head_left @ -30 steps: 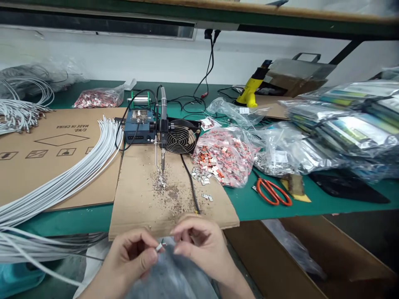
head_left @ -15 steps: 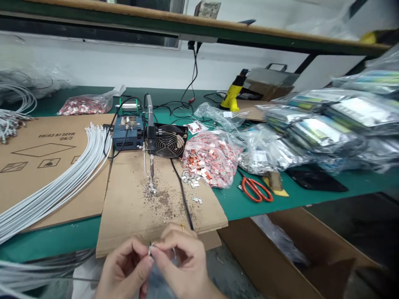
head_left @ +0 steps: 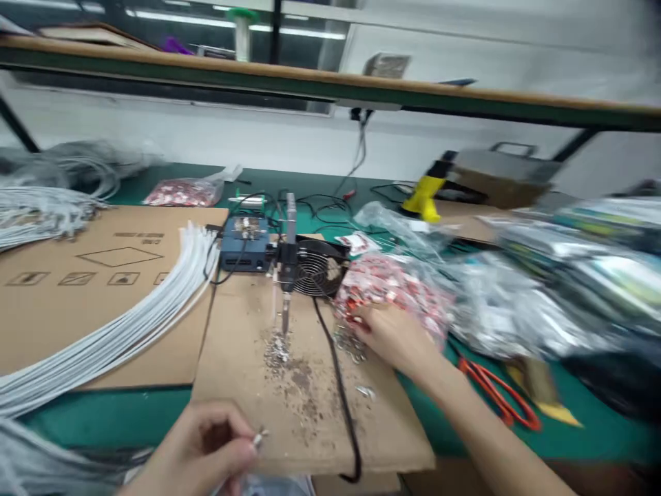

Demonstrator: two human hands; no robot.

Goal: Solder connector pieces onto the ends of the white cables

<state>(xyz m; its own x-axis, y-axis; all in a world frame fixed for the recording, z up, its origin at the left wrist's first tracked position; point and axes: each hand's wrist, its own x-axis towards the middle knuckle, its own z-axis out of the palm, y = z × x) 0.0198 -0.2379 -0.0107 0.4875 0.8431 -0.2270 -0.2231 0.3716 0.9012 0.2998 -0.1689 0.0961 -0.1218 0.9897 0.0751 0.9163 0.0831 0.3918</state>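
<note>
Left hand (head_left: 209,441) is pinching a pale cable end (head_left: 257,439) near the cardboard (head_left: 240,344); right hand (head_left: 390,334), well apart, is sitting at the bag of red pieces (head_left: 405,279), grip too blurred to tell; piece-picking seems underway, next calling for precise pinching.
</note>
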